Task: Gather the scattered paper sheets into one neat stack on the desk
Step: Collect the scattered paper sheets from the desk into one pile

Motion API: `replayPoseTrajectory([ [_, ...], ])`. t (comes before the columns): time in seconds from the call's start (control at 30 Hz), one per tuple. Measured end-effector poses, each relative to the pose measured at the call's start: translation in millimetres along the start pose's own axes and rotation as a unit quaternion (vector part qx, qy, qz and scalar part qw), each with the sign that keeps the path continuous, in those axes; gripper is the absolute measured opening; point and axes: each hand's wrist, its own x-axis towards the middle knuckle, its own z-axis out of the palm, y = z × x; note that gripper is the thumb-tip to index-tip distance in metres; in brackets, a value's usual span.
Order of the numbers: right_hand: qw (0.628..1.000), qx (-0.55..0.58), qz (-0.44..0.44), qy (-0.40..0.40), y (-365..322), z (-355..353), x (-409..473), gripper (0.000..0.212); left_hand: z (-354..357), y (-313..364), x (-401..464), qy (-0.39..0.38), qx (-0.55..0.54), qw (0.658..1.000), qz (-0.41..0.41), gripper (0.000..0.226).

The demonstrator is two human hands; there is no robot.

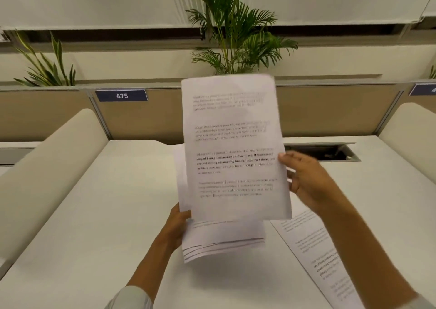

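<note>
Above the white table [99, 214], I see both hands holding printed paper up in the air. My left hand [177, 224] grips a bunch of sheets [221, 240] by its left edge, their lower edges fanned. My right hand [309, 181] pinches the right edge of a single sheet [233, 143], upright in front of the bunch and overlapping it. One more printed sheet [316, 249] lies flat on the table at lower right, under my right forearm.
</note>
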Motion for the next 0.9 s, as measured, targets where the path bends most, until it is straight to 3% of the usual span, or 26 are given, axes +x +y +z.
replayPoseTrajectory([
  [0.13, 0.984, -0.118, 0.047, 0.123, 73.3, -4.1, 13.2, 0.016, 9.5, 3.0, -4.2, -0.021, 0.002, 1.0, 0.002, 0.043],
  [0.23, 0.969, -0.172, 0.054, 0.172, 107.9, -4.9, 14.4, 0.017, 10.7, 4.4, -7.3, -0.034, -0.003, 0.999, -0.003, 0.048],
  [0.43, 0.954, -0.175, 0.02, 0.243, 134.4, 3.1, 16.5, 0.018, 15.7, 4.1, -8.8, -0.005, -0.021, 1.0, -0.014, 0.029],
  [0.53, 0.948, -0.183, -0.009, 0.26, 139.6, 8.2, 16.9, 0.018, 17.3, 2.0, -6.3, 0.001, -0.035, 0.999, -0.023, 0.034],
  [0.63, 0.942, -0.196, -0.042, 0.27, 144.3, 13.3, 16.8, 0.016, 20.0, 2.1, -4.8, -0.016, -0.036, 0.998, -0.043, 0.053],
  [0.9, 0.959, -0.177, -0.029, 0.219, 159.7, -13.8, 21.4, 0.021, 13.2, -4.6, -2.4, -0.01, -0.02, 1.0, -0.01, 0.037],
])
